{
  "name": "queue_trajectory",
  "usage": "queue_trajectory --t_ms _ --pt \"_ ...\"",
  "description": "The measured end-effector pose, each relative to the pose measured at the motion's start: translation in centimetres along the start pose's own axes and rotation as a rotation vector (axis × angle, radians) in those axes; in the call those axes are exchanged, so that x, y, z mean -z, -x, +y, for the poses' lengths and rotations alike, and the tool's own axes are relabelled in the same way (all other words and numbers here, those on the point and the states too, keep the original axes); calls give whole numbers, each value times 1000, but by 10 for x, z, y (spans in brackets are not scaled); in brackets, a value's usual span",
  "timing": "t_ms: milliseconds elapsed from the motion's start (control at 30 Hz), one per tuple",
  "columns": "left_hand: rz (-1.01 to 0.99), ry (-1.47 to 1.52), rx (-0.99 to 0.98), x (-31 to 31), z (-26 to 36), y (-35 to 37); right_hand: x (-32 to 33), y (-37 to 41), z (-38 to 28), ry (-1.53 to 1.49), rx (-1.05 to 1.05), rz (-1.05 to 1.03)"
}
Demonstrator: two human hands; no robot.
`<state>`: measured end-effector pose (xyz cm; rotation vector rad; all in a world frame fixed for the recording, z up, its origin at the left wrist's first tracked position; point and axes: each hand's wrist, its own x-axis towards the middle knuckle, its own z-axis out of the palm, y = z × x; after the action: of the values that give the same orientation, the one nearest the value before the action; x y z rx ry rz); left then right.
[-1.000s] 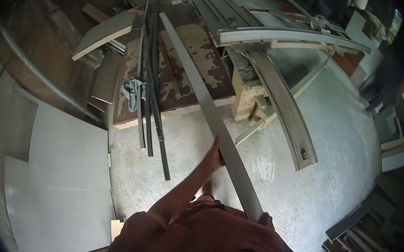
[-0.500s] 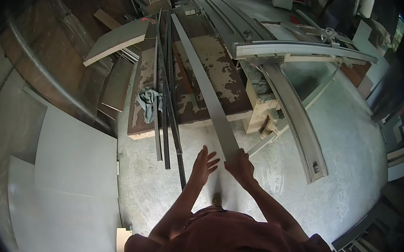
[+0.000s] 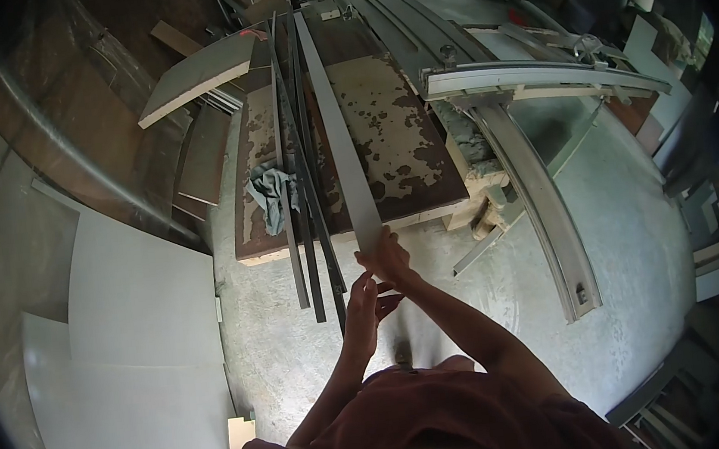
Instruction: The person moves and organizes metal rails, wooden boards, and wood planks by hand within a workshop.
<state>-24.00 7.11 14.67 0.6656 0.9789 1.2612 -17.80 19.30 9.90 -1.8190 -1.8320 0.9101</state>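
Note:
A long flat grey strip (image 3: 337, 127) lies lengthwise over the worn, blotchy board (image 3: 400, 151), its near end past the board's front edge. Around that near end my right hand (image 3: 387, 259) is closed. Just below it is my left hand (image 3: 369, 303), fingers apart and pointing up, close to or touching the right hand; no object shows in it. Left of the strip, several narrow dark bars (image 3: 308, 229) lie across the board and stick out over the floor. A crumpled grey-green cloth (image 3: 270, 194) sits beside them.
Metal rails (image 3: 539, 198) of a machine stand to the right, with a crosswise rail (image 3: 536, 78) behind. Large pale panels (image 3: 141, 289) lean at the left. A thick board (image 3: 194, 76) rests at the back left. A wooden block (image 3: 478, 200) shows under the blotchy board.
My right hand and the strip's near end have moved left and away from my body. My left hand is now near the right one. The view has shifted slightly.

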Motion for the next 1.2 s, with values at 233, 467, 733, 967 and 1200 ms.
queue_trajectory --t_ms 233,467,733,967,1200 --pt "59 -14 36 -8 -9 -8 15 -8 13 8 127 -86" --pt "98 -13 53 -42 -30 -32 33 -12 72 -28 464 -131" --pt "117 104 87 -109 -53 -74 142 16 185 -246 215 -457" --pt "148 110 73 -167 -67 -129 243 46 283 -325 -38 -303" --pt "145 163 74 -212 -79 -166 286 15 286 -269 112 -90"
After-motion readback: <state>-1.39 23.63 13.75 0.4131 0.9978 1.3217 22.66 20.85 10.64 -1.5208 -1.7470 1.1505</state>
